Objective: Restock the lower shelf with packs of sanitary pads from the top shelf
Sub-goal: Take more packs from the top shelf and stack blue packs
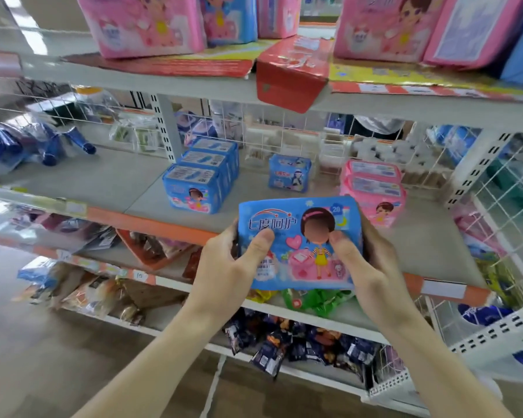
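bright even light | soft shadows | edges blurred, bent | centre sharp

Your fingers (372, 236) hide behind the blue pack (299, 245); the top shelf's pink packs (142, 22) are cut off above.

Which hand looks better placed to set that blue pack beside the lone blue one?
Probably the right hand: it holds the blue pack nearer the lone blue pack.
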{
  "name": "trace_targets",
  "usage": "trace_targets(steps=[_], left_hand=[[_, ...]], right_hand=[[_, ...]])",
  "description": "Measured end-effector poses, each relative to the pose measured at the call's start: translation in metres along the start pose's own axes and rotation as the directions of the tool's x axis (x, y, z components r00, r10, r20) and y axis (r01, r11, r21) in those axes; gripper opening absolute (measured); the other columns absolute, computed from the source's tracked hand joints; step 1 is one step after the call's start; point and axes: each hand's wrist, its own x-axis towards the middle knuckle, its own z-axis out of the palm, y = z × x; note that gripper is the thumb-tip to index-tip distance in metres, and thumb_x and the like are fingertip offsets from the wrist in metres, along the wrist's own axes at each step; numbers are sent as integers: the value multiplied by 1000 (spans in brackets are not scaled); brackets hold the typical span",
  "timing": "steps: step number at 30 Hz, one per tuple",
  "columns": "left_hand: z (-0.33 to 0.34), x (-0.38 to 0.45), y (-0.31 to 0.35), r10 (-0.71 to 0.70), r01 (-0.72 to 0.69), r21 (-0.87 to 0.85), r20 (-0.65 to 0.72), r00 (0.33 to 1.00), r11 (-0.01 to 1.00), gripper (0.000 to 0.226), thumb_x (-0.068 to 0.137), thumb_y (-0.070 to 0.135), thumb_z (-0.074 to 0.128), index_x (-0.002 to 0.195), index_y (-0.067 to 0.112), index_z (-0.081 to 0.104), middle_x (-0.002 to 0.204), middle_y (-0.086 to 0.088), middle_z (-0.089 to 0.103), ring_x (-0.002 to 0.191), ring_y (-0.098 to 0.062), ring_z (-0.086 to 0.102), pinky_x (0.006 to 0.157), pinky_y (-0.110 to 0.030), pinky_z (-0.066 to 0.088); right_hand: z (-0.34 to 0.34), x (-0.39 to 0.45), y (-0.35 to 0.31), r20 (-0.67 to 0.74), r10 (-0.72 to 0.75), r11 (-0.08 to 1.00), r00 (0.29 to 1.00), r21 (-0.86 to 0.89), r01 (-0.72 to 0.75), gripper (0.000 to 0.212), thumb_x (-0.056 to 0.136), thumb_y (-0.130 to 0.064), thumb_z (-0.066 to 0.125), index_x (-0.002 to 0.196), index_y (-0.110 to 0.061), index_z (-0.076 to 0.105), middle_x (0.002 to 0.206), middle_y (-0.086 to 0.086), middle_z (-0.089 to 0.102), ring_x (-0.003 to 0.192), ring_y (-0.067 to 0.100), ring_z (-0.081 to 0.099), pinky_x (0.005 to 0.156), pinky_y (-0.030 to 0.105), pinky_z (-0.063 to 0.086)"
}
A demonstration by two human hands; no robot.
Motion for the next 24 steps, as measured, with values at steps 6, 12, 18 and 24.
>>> trace_targets(steps=[6, 12, 18, 24], left_hand=[[-61, 6, -16, 12, -12, -25, 10, 1000, 1000, 30, 81, 39, 65, 103, 19, 70, 93, 8, 78, 88, -12, 75, 70, -25, 58], [-114, 10, -30, -40, 41, -73, 16, 999, 996, 29, 85, 33, 67, 110, 19, 69, 101, 5, 78, 97, -18, 74, 84, -36, 61], [-135, 10, -45, -96, 105, -96, 95, 991, 990, 37, 84, 41, 72, 117, 25, 67, 109, 4, 77, 103, -20, 73, 96, -50, 54], [-150, 12, -60, -149, 165, -62, 200, 968, 984, 89, 72, 74, 71, 144, 28, 48, 137, 9, 63, 125, -15, 60, 109, -46, 45]], right_hand=[[58, 3, 4, 39, 71, 996, 997, -62, -69, 38, 95, -35, 53, 132, -30, 56, 113, -13, 72, 105, 6, 68, 87, 32, 56], [102, 2, 13, 99, 199, 973, 975, -136, -185, 56, 90, -59, 53, 142, -41, 45, 121, -22, 69, 111, 0, 66, 101, 41, 49], [130, -7, 21, -29, 201, 976, 979, -81, -203, 29, 96, -45, 56, 120, -30, 64, 112, -15, 72, 106, 2, 66, 93, 33, 49], [124, 4, 28, -152, 165, 985, 975, -17, -169, 19, 96, -41, 56, 109, -31, 66, 97, -20, 72, 100, 0, 66, 85, 21, 50]])
